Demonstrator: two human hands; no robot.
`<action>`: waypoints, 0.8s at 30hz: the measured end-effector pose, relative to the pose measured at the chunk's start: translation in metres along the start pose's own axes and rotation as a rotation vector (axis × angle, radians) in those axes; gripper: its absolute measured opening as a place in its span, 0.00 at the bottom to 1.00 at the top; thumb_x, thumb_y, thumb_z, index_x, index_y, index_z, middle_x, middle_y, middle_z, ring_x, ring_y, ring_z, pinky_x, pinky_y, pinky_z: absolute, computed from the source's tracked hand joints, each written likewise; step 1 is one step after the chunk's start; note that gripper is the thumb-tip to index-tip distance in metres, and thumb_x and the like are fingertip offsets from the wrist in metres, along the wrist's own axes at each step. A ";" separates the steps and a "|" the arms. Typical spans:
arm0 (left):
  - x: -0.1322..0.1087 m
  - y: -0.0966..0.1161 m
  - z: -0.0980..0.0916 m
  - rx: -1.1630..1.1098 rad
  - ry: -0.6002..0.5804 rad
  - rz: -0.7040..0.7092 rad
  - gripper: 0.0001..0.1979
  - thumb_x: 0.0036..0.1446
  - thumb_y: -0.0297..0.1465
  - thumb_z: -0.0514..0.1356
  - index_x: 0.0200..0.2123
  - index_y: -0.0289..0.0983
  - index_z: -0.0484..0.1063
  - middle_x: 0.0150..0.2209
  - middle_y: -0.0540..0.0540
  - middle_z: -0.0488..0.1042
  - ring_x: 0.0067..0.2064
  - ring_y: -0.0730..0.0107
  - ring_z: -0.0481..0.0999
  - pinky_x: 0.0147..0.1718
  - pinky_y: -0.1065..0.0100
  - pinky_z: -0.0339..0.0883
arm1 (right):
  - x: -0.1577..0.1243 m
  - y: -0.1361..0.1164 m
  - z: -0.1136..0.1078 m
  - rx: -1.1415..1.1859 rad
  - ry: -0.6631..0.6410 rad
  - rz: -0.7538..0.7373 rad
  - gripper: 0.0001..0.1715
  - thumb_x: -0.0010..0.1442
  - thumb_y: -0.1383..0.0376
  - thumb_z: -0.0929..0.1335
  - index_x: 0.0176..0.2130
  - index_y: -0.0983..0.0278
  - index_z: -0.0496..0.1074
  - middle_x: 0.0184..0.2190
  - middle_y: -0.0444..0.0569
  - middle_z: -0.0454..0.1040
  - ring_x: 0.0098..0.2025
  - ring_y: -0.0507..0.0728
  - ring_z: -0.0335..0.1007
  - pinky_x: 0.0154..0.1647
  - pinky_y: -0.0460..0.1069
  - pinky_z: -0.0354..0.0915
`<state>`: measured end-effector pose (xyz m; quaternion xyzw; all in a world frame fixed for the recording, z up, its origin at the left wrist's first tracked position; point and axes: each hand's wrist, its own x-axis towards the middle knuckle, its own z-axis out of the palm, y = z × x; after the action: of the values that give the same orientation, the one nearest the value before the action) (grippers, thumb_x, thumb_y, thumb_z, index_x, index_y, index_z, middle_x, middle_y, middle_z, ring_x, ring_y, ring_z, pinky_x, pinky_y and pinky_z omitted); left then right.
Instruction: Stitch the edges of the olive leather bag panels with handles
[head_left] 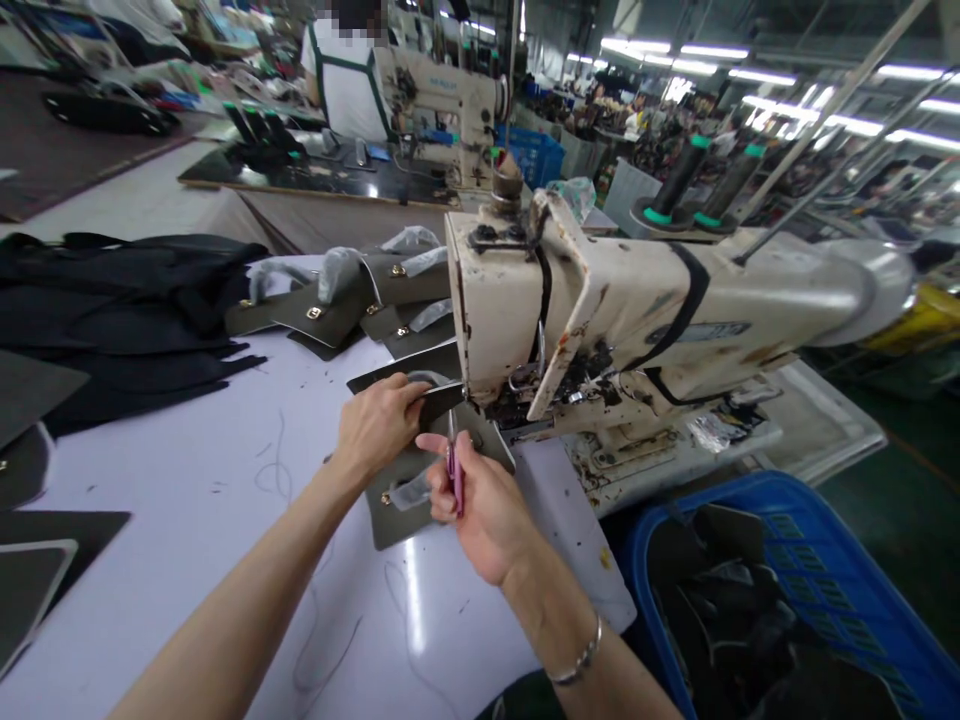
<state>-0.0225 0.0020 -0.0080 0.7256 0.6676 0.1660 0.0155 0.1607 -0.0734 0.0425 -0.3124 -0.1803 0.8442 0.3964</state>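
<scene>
My left hand (381, 422) is closed on the edge of a dark grey-green bag panel (397, 527), beside the head of the sewing machine (510, 300). The panel carries a small gold clasp and a piece wrapped in clear plastic. In my right hand (480, 500) is a pair of small scissors (456, 478) with pink handles, the blades pointing up toward the machine's needle area. My right index finger sticks out to the left, close to the left hand's fingers. The blade tips sit near the panel's edge; whether they touch a thread I cannot tell.
More panels with gold clasps (330, 310) lie behind the left hand, beside a pile of black pieces (112, 310). A blue basket (645, 560) of dark pieces stands at the right. Loose threads lie on the white table (247, 560). A person (349, 85) stands beyond, near another machine.
</scene>
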 end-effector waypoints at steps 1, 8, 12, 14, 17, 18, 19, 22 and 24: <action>-0.006 0.002 -0.006 0.014 0.061 -0.032 0.19 0.67 0.36 0.53 0.53 0.42 0.80 0.44 0.39 0.78 0.38 0.55 0.78 0.31 0.63 0.62 | 0.005 0.000 -0.001 0.084 0.009 0.041 0.23 0.71 0.52 0.66 0.44 0.68 0.79 0.25 0.41 0.64 0.21 0.45 0.49 0.22 0.41 0.46; -0.026 0.010 -0.029 0.039 0.205 -0.095 0.22 0.69 0.36 0.53 0.60 0.43 0.77 0.44 0.42 0.78 0.36 0.61 0.76 0.29 0.63 0.60 | 0.035 -0.008 0.005 0.380 0.065 0.176 0.30 0.79 0.58 0.54 0.40 0.71 0.76 0.23 0.40 0.62 0.17 0.44 0.49 0.17 0.39 0.47; -0.028 0.011 -0.030 0.054 0.245 -0.086 0.21 0.69 0.35 0.54 0.60 0.43 0.77 0.42 0.44 0.78 0.35 0.62 0.76 0.28 0.63 0.59 | 0.044 -0.010 0.012 0.430 0.050 0.184 0.30 0.79 0.59 0.53 0.39 0.71 0.74 0.22 0.40 0.60 0.17 0.44 0.48 0.17 0.39 0.46; -0.030 0.010 -0.030 0.067 0.251 -0.079 0.21 0.69 0.35 0.55 0.60 0.43 0.77 0.42 0.44 0.78 0.35 0.62 0.76 0.28 0.63 0.58 | 0.049 -0.010 0.015 0.447 0.056 0.173 0.29 0.79 0.60 0.53 0.38 0.70 0.73 0.22 0.39 0.59 0.16 0.44 0.47 0.17 0.39 0.46; -0.034 0.009 -0.031 0.086 0.245 -0.072 0.20 0.69 0.34 0.55 0.60 0.44 0.77 0.42 0.45 0.78 0.34 0.63 0.75 0.27 0.64 0.57 | 0.056 -0.011 0.018 0.477 0.089 0.146 0.26 0.79 0.65 0.54 0.36 0.69 0.72 0.21 0.38 0.58 0.16 0.44 0.46 0.16 0.39 0.46; -0.036 0.008 -0.031 0.096 0.238 -0.073 0.20 0.69 0.34 0.55 0.60 0.45 0.77 0.41 0.45 0.78 0.34 0.64 0.75 0.27 0.64 0.57 | 0.058 -0.011 0.019 0.482 0.104 0.136 0.25 0.78 0.66 0.54 0.36 0.69 0.72 0.21 0.37 0.57 0.16 0.44 0.46 0.16 0.39 0.46; -0.037 0.007 -0.031 0.109 0.229 -0.075 0.20 0.69 0.34 0.54 0.60 0.46 0.77 0.41 0.46 0.78 0.33 0.64 0.74 0.27 0.64 0.55 | 0.059 -0.011 0.019 0.480 0.118 0.129 0.24 0.78 0.67 0.55 0.36 0.69 0.71 0.20 0.37 0.57 0.16 0.44 0.46 0.16 0.39 0.46; -0.033 0.005 -0.036 0.171 0.177 -0.080 0.19 0.70 0.35 0.54 0.59 0.48 0.78 0.40 0.47 0.78 0.30 0.66 0.72 0.25 0.65 0.51 | 0.056 -0.009 0.017 0.450 0.129 0.108 0.23 0.78 0.67 0.56 0.36 0.68 0.72 0.20 0.37 0.57 0.16 0.44 0.46 0.16 0.40 0.45; -0.019 0.003 -0.045 0.230 0.123 -0.061 0.18 0.70 0.35 0.55 0.55 0.47 0.80 0.40 0.47 0.78 0.29 0.69 0.71 0.26 0.66 0.50 | 0.050 -0.006 0.014 0.411 0.102 0.105 0.23 0.78 0.65 0.56 0.37 0.68 0.73 0.20 0.38 0.59 0.16 0.45 0.47 0.16 0.40 0.45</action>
<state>-0.0324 -0.0263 0.0314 0.6905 0.7036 0.1321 -0.1035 0.1301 -0.0318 0.0366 -0.2764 0.0325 0.8659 0.4157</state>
